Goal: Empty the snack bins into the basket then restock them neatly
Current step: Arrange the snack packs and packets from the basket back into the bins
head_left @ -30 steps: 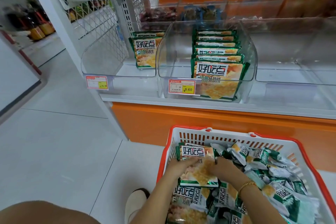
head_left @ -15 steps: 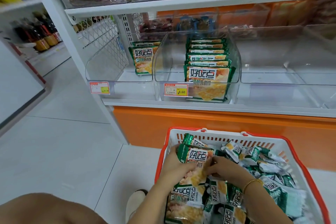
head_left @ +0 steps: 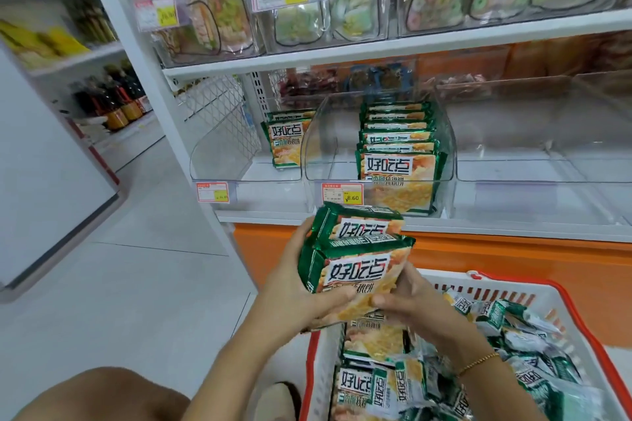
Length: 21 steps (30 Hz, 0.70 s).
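My left hand [head_left: 290, 297] and right hand [head_left: 407, 304] both grasping stacked green biscuit packets [head_left: 355, 260], frame centre, above red-rimmed basket [head_left: 325, 376], clear bin [head_left: 376, 202] behind holding one upright row

**Views:** one, head-worn, wide-angle.
**Position:** set low, close before the white metal shelf unit [head_left: 376, 50] and above the red-rimmed white plastic basket [head_left: 325, 372]; a bare knee [head_left: 102, 393] is caught at lower left.
**Direction:** faced forward and slightly down.
**Nearness:** the left grip [head_left: 290, 297] and right grip [head_left: 407, 304], both bare hands, are framed close at centre-low, closed round green foil snack packets [head_left: 355, 263]. The row of clear plastic bins [head_left: 328, 154] is seen just beyond.
**Distortion:** straight edges are bowed toward the borders.
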Each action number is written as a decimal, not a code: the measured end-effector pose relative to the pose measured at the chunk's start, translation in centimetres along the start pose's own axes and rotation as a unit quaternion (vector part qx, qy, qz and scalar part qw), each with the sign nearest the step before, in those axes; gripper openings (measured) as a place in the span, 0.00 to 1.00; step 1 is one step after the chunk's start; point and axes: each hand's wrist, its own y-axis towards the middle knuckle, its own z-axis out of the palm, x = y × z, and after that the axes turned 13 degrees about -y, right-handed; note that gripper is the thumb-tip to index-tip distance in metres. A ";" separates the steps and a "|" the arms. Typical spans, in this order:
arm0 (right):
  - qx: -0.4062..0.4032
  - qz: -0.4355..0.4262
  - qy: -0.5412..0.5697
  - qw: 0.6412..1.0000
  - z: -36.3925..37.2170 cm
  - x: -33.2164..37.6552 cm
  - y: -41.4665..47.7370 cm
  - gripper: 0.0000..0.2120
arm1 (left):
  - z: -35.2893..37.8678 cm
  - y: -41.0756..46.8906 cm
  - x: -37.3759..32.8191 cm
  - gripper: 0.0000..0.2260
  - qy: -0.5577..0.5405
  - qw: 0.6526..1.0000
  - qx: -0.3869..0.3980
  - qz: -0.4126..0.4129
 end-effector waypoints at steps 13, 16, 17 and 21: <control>-0.203 -0.204 -0.263 0.921 1.9 13.3 4.0 0.35 | -8.8 11.0 -9.3 0.35 0.149 0.983 0.013 0.107; -0.219 -0.225 -0.364 0.877 2.3 15.6 7.2 0.40 | -10.6 13.5 -8.6 0.35 0.108 0.988 -0.031 0.102; -0.220 -0.228 -0.373 0.872 2.5 16.1 8.5 0.40 | -11.1 14.3 -8.3 0.35 0.096 0.989 -0.044 0.104; -0.237 -0.232 -0.392 0.858 3.6 16.5 13.9 0.41 | -13.7 17.2 -6.9 0.36 0.100 0.987 -0.078 0.102</control>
